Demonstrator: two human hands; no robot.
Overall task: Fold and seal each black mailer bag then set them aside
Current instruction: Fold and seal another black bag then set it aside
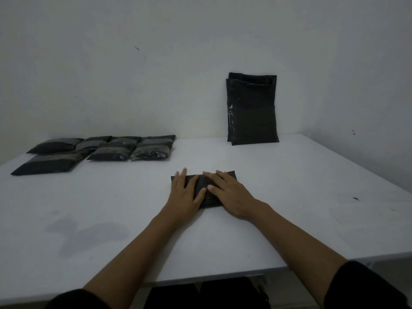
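Both your left hand (186,192) and right hand (227,192) pressed flat, fingers straight, on the bag (201,186), which looked light, soft and slippery, best pinched at its far edge.

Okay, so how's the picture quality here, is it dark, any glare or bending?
Head view: dim and flat, so the mailer bag under both hands shows little detail; small glints on the upright stack and the sealed bags; wide-angle bending curves the table edges; faint arm shadows at lower left.
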